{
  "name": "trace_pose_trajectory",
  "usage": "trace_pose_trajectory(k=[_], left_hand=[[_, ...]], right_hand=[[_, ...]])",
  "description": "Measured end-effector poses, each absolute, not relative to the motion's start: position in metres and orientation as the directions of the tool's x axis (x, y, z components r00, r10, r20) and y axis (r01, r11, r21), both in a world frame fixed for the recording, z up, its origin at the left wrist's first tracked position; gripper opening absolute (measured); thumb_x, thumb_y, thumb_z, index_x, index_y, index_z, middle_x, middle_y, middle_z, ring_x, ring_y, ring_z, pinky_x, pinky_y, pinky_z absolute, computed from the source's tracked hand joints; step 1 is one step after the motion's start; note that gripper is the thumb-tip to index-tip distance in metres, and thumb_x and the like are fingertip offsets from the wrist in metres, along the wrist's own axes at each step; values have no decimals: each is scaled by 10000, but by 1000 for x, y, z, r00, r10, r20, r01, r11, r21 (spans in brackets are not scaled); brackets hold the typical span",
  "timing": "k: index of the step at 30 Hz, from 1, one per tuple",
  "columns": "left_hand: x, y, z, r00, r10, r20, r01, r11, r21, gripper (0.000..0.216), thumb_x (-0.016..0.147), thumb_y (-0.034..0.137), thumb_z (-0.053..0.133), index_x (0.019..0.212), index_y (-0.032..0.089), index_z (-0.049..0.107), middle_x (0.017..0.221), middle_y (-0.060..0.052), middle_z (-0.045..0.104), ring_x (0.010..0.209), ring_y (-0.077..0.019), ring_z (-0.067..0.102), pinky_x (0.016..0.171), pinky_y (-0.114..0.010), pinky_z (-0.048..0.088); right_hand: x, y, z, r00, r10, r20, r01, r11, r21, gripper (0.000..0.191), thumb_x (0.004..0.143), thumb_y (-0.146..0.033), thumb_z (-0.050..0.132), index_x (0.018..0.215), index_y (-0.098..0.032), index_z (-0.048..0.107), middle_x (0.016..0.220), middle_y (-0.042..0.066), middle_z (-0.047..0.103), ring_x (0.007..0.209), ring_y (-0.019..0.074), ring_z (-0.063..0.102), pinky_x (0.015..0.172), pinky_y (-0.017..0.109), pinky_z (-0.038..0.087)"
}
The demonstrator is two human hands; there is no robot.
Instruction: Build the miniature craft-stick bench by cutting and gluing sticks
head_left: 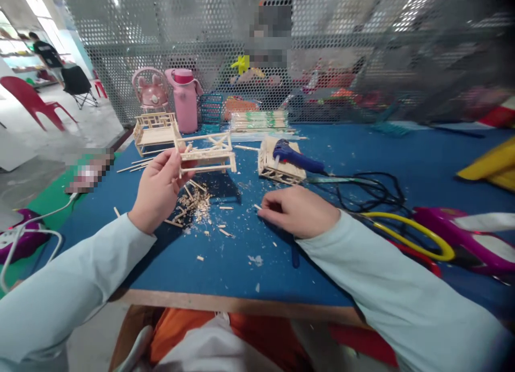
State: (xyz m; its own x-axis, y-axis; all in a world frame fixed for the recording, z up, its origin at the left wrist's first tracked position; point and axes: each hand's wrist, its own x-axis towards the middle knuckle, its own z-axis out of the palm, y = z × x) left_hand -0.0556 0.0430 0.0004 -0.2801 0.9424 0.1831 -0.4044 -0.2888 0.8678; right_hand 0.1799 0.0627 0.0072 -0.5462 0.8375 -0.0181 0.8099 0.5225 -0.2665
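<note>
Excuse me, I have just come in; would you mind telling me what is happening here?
A person's left hand holds up a small wooden frame over the blue table. The right hand pinches a short stick, apart from the frame. A glue gun lies on a stick model beyond the right hand, and offcuts lie between the hands.

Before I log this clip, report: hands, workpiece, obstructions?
Left hand: holding stick frame, raised off tabletop. Right hand: pinching short stick piece. Glue gun lying on another stick model; scraps scattered between hands.
</note>
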Motion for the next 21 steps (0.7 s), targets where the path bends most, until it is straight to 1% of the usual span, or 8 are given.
trace_pose_trajectory(k=[2, 4, 5, 7, 10, 12, 16, 21], left_hand=[[-58, 44, 3, -295, 938, 181, -416, -297, 859, 84, 742, 237, 687, 801, 186, 658, 818, 10, 668, 721, -82, 641, 618, -164, 530], [-58, 45, 4, -297, 939, 172, -421, -290, 859, 57, 758, 221, 669, 798, 184, 650, 807, 8, 669, 721, -81, 642, 622, -162, 526], [-58, 45, 4, -296, 941, 166, -426, -286, 859, 44, 767, 213, 659, 795, 181, 646, 798, 8, 667, 719, -81, 641, 622, -161, 524], [-57, 46, 5, -296, 942, 159, -442, -283, 851, 26, 782, 200, 641, 789, 175, 640, 786, 8, 660, 711, -80, 639, 614, -164, 523], [-55, 46, 5, -292, 944, 154, -465, -281, 839, 19, 790, 183, 628, 785, 166, 634, 788, 6, 656, 710, -82, 638, 608, -171, 526], [-52, 44, 4, -280, 949, 143, -472, -266, 840, 18, 784, 184, 636, 781, 167, 633, 788, 10, 658, 703, -79, 637, 609, -169, 525], [-44, 38, -1, -226, 967, 122, -458, -216, 862, 75, 750, 237, 678, 782, 183, 637, 802, 23, 663, 671, -71, 630, 587, -164, 512], [-40, 35, -4, -188, 973, 133, -425, -203, 882, 168, 701, 293, 724, 796, 186, 635, 815, 21, 672, 680, -75, 631, 611, -181, 506]], right_hand=[[181, 67, 4, -499, 862, -87, 860, 481, -170, 197, 777, -313, 593, 630, -182, 597, 557, -7, 579, 513, 109, 472, 512, 236, 291], [180, 69, 1, -475, 877, -70, 873, 460, -160, 201, 761, -374, 625, 693, -185, 619, 593, -1, 608, 534, 119, 502, 510, 233, 304], [178, 68, 0, -484, 875, -28, 864, 473, -173, 210, 761, -391, 629, 731, -183, 631, 615, 4, 621, 548, 125, 519, 517, 233, 321], [172, 65, -2, -566, 820, 81, 793, 569, -218, 193, 796, -361, 603, 808, -177, 660, 692, 25, 657, 614, 137, 567, 574, 239, 377], [157, 57, -10, -738, 650, 180, 605, 756, -249, 194, 865, -262, 524, 904, -189, 700, 820, 51, 687, 737, 141, 617, 683, 241, 423], [147, 53, -15, -791, 588, 168, 549, 804, -229, 213, 878, -266, 516, 940, -209, 712, 837, 53, 687, 760, 143, 629, 672, 236, 423], [137, 50, -20, -816, 564, 130, 536, 821, -198, 222, 883, -297, 520, 935, -220, 722, 835, 48, 682, 756, 147, 636, 635, 238, 416], [136, 48, -17, -837, 533, 126, 507, 841, -186, 212, 869, -237, 514, 936, -207, 713, 866, 49, 676, 744, 144, 626, 641, 244, 416]])
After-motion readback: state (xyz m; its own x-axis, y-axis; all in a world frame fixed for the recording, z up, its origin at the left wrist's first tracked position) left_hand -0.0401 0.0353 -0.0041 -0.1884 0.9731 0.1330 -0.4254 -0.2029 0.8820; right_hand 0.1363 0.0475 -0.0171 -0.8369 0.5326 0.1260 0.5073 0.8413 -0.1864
